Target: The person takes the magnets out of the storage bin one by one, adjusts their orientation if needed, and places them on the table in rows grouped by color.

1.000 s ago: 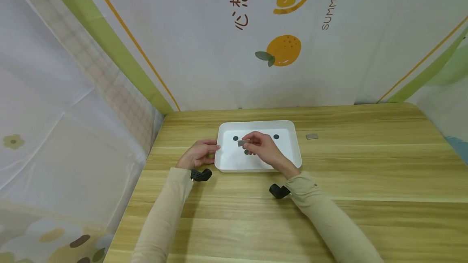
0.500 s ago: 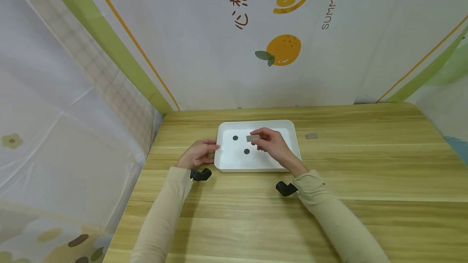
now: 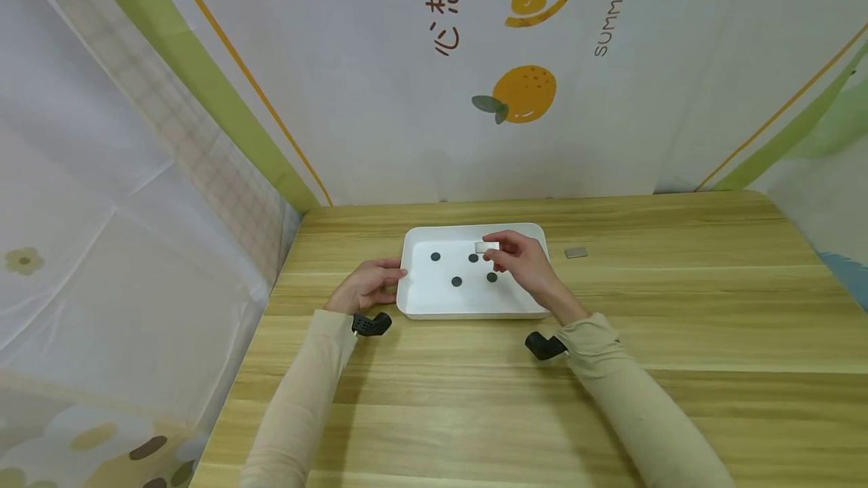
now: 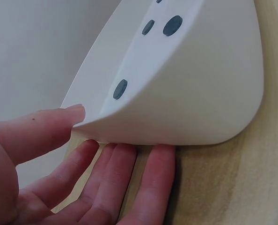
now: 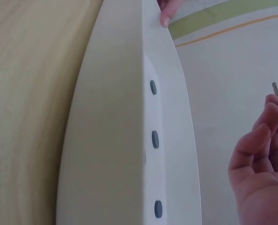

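Observation:
A white rectangular tray (image 3: pixel 434 300) lies on the table with several dark round discs (image 3: pixel 456 282) on its floor. My left hand (image 3: pixel 369 285) holds the tray's left end: in the left wrist view its thumb (image 4: pixel 45 129) is on the rim and the fingers touch the outer wall. Above the tray, my right hand (image 3: pixel 525 262) pinches a small, thin rectangular metal plate (image 3: pixel 485 247), which catches the light. The right wrist view shows that plate (image 5: pixel 276 90) edge-on, partly hidden by fingers. The hand covers the tray's right part in the head view.
A second small grey metal plate (image 3: pixel 576 252) lies on the wooden table (image 3: pixel 678 285), right of the tray. Behind the table hangs a white cloth (image 3: pixel 380 111) printed with fruit. Each wrist carries a black camera (image 3: pixel 545 346).
My right hand has moved right over the tray with the metal plate, uncovering discs near the middle and covering the one farther right. The left hand and tray have hardly moved.

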The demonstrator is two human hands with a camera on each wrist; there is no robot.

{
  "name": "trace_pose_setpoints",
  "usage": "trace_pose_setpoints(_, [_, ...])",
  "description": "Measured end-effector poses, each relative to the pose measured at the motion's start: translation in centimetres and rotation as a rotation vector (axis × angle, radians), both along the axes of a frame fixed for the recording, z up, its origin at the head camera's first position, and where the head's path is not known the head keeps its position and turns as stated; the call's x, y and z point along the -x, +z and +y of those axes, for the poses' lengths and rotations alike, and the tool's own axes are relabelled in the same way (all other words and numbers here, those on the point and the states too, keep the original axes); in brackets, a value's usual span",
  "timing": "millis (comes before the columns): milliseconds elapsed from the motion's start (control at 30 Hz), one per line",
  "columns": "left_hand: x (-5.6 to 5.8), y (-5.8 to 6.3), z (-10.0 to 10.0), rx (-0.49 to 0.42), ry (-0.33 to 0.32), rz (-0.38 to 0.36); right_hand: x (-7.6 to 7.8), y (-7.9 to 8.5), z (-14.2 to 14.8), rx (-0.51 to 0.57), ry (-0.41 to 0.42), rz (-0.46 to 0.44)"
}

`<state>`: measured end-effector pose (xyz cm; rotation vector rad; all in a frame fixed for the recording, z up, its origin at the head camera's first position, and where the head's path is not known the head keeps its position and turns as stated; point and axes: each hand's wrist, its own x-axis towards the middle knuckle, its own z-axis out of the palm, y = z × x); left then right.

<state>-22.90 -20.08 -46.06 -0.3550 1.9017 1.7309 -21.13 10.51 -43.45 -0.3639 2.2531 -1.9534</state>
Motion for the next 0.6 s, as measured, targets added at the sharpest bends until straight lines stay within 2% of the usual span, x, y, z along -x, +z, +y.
trace_pose_setpoints(600, [0.2, -0.5, 0.0, -0.025, 0.012, 0.007, 0.4, -0.1, 3.0, -0.012, -0.033, -0.022])
